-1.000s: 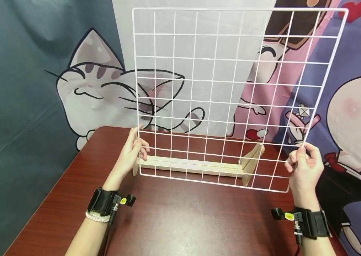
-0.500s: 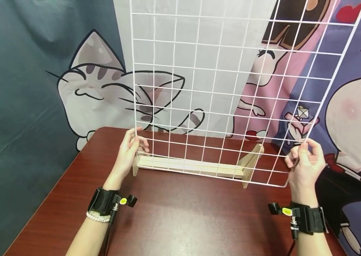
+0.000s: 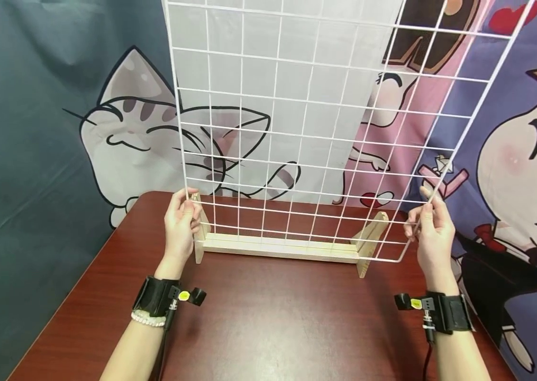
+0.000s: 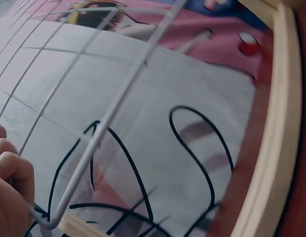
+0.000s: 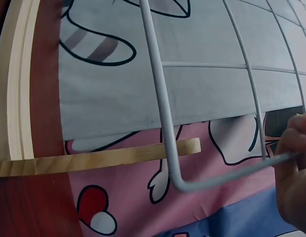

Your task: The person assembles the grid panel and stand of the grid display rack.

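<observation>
A white wire grid panel (image 3: pixel 473 116) is held up and tilted, one side edge in each hand. My left hand (image 3: pixel 181 225) grips its left edge low down, thumb toward me. Low on the right edge, my right hand (image 3: pixel 432 233) pinches the wire between thumb and fingers. Behind the panel's lower part stands a pale wooden stand (image 3: pixel 278 247), a grooved plank between two upright side pieces. In the right wrist view, a bottom corner of the grid overlaps the end of a wooden side piece (image 5: pixel 113 155). The left wrist view shows the other corner above the plank (image 4: pixel 266 163).
The stand rests on a reddish-brown table (image 3: pixel 268 317). A cloth backdrop (image 3: pixel 125 127) with cartoon figures hangs close behind the table. Each wrist wears a black strap (image 3: pixel 156 299) with a small camera and cable.
Both hands first raise the grid panel, then carry it left. Its bottom edge now sits higher, and its right corner has come in toward the stand's right side piece.
</observation>
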Action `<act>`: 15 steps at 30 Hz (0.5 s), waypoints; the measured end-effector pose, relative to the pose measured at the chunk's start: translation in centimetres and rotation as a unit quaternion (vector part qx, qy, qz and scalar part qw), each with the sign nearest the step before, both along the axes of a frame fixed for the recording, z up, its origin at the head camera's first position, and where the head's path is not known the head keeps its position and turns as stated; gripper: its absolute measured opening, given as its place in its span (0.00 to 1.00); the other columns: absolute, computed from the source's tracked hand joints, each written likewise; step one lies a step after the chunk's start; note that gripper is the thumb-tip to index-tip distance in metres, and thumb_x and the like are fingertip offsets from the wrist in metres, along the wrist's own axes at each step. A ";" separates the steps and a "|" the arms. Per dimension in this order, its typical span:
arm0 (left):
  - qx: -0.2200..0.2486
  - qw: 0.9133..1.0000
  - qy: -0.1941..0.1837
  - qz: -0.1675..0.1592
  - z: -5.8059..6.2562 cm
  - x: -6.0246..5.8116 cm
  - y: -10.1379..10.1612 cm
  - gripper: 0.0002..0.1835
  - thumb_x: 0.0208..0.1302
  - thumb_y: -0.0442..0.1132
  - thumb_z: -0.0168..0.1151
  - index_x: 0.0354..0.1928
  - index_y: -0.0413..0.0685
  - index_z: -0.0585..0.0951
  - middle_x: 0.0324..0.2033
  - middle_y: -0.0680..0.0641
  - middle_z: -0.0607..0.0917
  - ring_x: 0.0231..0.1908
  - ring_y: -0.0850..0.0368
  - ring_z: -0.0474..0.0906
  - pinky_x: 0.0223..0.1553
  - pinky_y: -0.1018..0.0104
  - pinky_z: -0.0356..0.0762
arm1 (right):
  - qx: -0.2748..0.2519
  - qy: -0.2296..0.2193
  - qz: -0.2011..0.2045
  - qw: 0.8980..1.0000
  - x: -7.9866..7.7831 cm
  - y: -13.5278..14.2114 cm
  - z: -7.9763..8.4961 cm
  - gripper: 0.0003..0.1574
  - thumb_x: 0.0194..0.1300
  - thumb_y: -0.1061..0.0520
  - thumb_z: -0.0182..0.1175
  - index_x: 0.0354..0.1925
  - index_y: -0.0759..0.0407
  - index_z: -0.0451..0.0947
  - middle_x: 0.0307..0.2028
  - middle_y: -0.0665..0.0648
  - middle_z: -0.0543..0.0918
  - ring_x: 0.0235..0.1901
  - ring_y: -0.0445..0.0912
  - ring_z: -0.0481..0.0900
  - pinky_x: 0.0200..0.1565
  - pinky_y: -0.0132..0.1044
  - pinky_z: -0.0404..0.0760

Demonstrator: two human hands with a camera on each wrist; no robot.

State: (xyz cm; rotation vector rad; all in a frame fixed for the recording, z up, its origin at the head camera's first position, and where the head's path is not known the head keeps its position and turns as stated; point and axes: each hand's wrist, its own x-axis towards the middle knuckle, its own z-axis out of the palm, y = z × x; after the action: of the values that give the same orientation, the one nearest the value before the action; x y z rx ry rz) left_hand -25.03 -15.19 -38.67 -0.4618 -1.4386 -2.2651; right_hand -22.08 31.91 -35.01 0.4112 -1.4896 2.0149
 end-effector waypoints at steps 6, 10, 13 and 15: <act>0.063 0.997 0.046 0.018 1.4 -0.3 0.0 0.07 0.70 0.41 0.51 0.44 0.49 0.77 0.17 0.54 0.68 0.17 0.64 0.54 0.15 0.69 0.37 | 0.045 0.010 0.047 0.998 -0.4 -0.3 0.6 0.26 0.76 0.59 0.40 0.69 0.59 0.58 0.26 0.57 0.77 0.19 0.44 0.77 0.20 0.30 0.74; 0.066 0.996 0.045 0.031 2.2 -0.7 0.4 0.07 0.70 0.41 0.52 0.42 0.48 0.77 0.17 0.54 0.69 0.16 0.65 0.52 0.15 0.69 0.36 | 0.072 0.020 0.070 0.995 -0.5 -0.3 0.8 0.24 0.77 0.59 0.36 0.68 0.56 0.55 0.30 0.56 0.80 0.22 0.44 0.81 0.24 0.29 0.78; 0.067 0.996 0.044 0.037 2.5 -1.0 0.6 0.06 0.71 0.40 0.51 0.41 0.48 0.78 0.17 0.54 0.69 0.15 0.65 0.50 0.15 0.69 0.35 | 0.072 0.019 0.075 0.994 -0.7 -0.2 0.9 0.22 0.77 0.58 0.37 0.65 0.57 0.59 0.29 0.56 0.81 0.21 0.44 0.80 0.22 0.29 0.76; 0.068 0.996 0.048 0.041 2.7 -1.3 0.6 0.07 0.72 0.38 0.50 0.41 0.48 0.78 0.17 0.54 0.69 0.14 0.65 0.50 0.15 0.69 0.35 | 0.065 0.013 0.086 0.994 -0.9 -0.1 1.0 0.20 0.77 0.57 0.37 0.62 0.60 0.62 0.27 0.56 0.81 0.20 0.43 0.78 0.19 0.29 0.71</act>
State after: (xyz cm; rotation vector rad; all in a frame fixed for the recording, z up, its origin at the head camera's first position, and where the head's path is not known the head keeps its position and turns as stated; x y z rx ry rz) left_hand -26.29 -14.59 -35.98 -0.4533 -1.2251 -2.2270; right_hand -22.95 31.85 -33.98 0.6364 -1.6230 2.0403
